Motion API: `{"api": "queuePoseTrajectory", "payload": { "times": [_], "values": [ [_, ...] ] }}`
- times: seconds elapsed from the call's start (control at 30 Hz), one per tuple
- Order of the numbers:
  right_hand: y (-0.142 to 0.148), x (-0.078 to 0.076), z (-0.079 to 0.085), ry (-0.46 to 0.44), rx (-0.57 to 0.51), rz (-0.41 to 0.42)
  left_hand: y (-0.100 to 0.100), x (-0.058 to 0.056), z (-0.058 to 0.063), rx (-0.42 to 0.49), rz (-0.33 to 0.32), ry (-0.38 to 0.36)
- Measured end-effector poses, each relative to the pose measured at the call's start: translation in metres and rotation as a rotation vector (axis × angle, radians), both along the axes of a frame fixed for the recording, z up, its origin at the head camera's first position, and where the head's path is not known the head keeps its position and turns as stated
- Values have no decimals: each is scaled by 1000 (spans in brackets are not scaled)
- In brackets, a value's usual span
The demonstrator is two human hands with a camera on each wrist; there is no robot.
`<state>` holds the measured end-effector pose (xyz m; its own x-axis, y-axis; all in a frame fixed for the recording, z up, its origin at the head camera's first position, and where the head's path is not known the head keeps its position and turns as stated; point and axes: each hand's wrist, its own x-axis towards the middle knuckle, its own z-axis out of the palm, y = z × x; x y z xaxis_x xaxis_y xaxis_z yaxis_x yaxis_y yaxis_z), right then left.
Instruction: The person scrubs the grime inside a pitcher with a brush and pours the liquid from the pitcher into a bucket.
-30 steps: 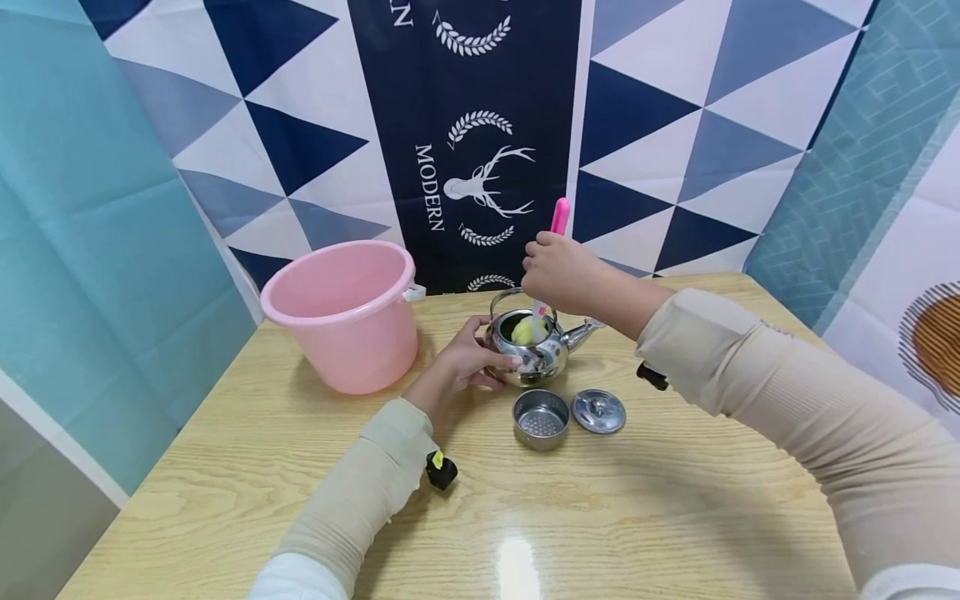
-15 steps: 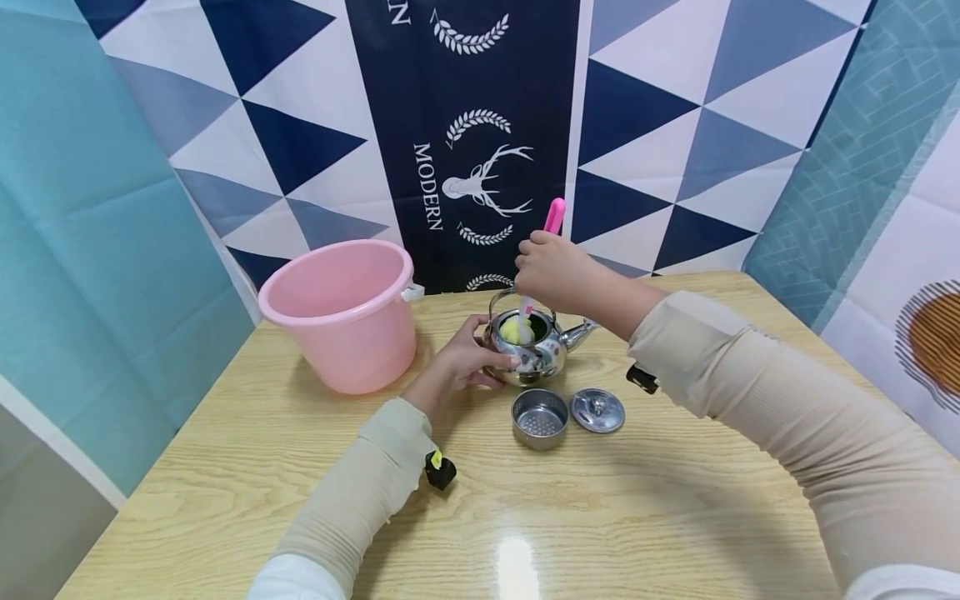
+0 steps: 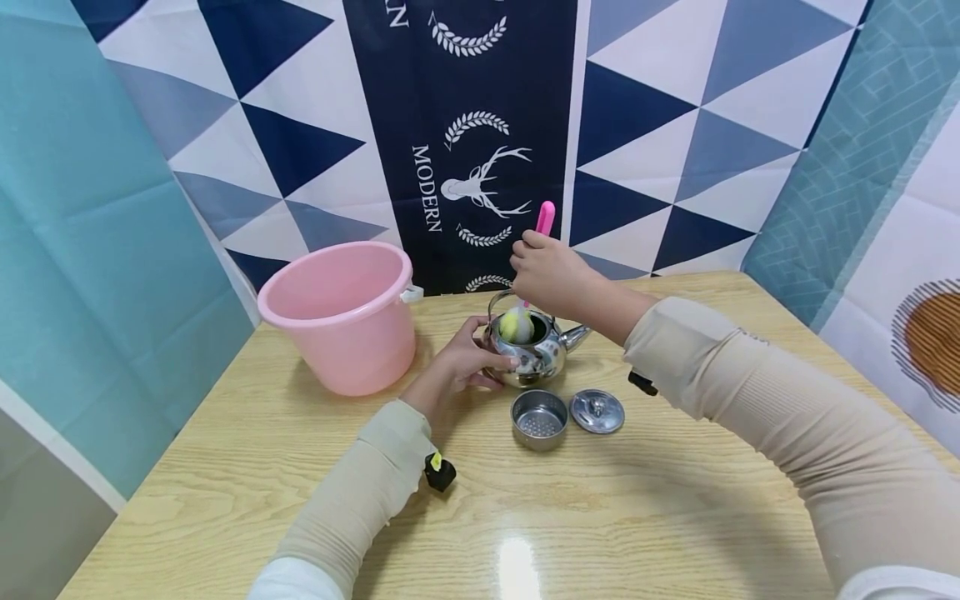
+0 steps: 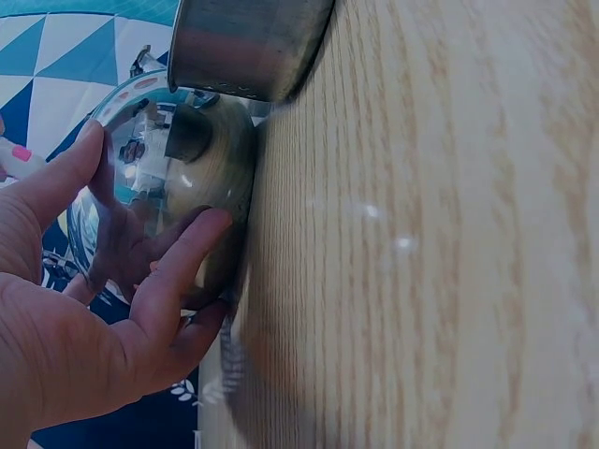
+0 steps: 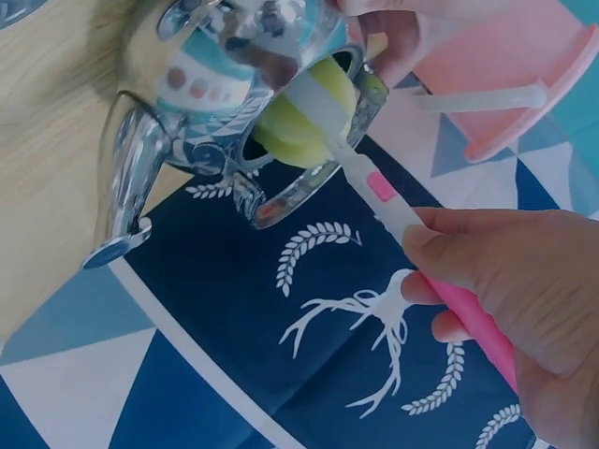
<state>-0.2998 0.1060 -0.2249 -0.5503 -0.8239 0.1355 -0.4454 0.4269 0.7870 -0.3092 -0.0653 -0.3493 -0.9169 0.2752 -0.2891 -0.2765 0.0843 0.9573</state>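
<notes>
A shiny steel teapot (image 3: 543, 363) stands uncovered on the table, its spout pointing right and its handle raised. My left hand (image 3: 463, 358) grips its left side, thumb on the near side and fingers curving round the body, as the left wrist view shows. My right hand (image 3: 555, 273) holds a sponge brush (image 5: 473, 323) by its pink and white handle. The yellow sponge head (image 5: 285, 129) sits in the pot's mouth, its lower part hidden by the rim. Close in front are a perforated steel strainer basket (image 3: 540, 421) and the pot's lid (image 3: 598, 412).
A large pink bucket (image 3: 358, 354) stands left of the teapot at the back of the wooden table (image 3: 337, 467). Behind the table hangs a patterned cloth (image 3: 300, 158) with triangles and a deer head.
My right hand has shifted a little left, tilting the brush handle left. The sponge has moved toward the left of the pot's mouth. My left hand keeps its hold on the teapot.
</notes>
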Motion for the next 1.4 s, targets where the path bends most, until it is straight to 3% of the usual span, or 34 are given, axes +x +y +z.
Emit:
{"api": "queuePoseTrajectory", "payload": {
  "times": [0.2, 0.63, 1.1, 1.4],
  "values": [
    [7, 2, 3, -4, 6, -21, 0, 1, -1, 4, -2, 5],
    [9, 14, 14, -103, 54, -69, -2, 1, 1, -15, -6, -4],
    [-6, 19, 11, -71, 20, -23, -1, 1, 2, -19, -8, 0],
    [-13, 13, 5, -58, 37, -100, -1, 2, 2, -24, -10, -3]
  ]
}}
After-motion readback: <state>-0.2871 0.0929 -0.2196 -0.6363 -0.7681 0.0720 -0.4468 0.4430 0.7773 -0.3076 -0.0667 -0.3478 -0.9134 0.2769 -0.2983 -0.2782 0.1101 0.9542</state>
